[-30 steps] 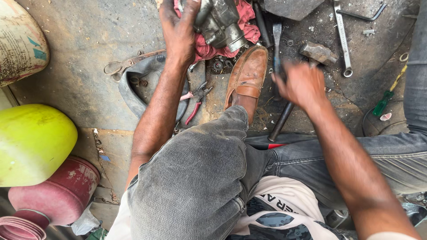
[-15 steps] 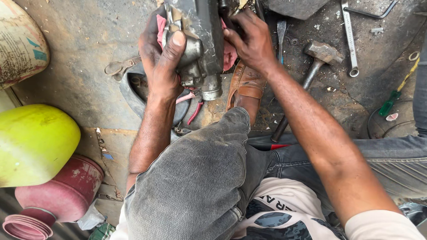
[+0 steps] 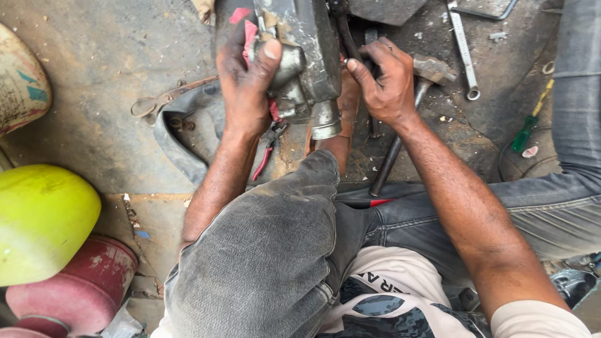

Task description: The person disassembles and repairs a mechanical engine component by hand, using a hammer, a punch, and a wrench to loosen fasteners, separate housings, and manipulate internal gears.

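A heavy grey metal machine part [image 3: 307, 50] with a round stub at its lower end is held upright over the dirty floor, above my brown shoe [image 3: 345, 103]. My left hand [image 3: 245, 78] grips its left side, with a red rag [image 3: 249, 31] pressed between palm and metal. My right hand [image 3: 385, 81] clasps the part's right edge, fingers curled by a dark hose [image 3: 346, 34]. My knee in grey jeans fills the lower middle.
A hammer [image 3: 410, 103] lies just under my right hand. A spanner [image 3: 463, 50], a green screwdriver [image 3: 524, 133], red-handled pliers [image 3: 266, 153] and a curved rubber strip [image 3: 178, 141] lie around. A yellow-green rounded object [image 3: 37, 219] and a red container [image 3: 81, 291] stand at left.
My right hand moved from over the hammer onto the metal part. Both hands then drew the part up and nearer to me, and it now stands taller in view.
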